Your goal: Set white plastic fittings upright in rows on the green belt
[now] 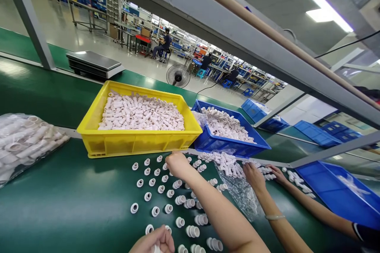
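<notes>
Rows of small white plastic pipe fittings (161, 189) stand on the green work surface (74, 205), some stacked in pairs. My right hand (177, 165) reaches to the far rows, near the front wall of the yellow bin (139, 142). Its fingers are closed and point away from me, so what they grip is hidden. At the bottom edge my left hand (156, 241) is curled, with part of a white plastic fitting (156, 249) showing in its palm. More fittings stand just beyond and beside that hand.
White pieces fill the yellow bin and a blue bin (234, 148). A bag of white tubes (26, 142) lies left; a scale (95, 63) stands behind. At right, a co-worker's hands (255, 177) handle white pieces near a clear plastic bag (242, 195). A metal frame crosses above.
</notes>
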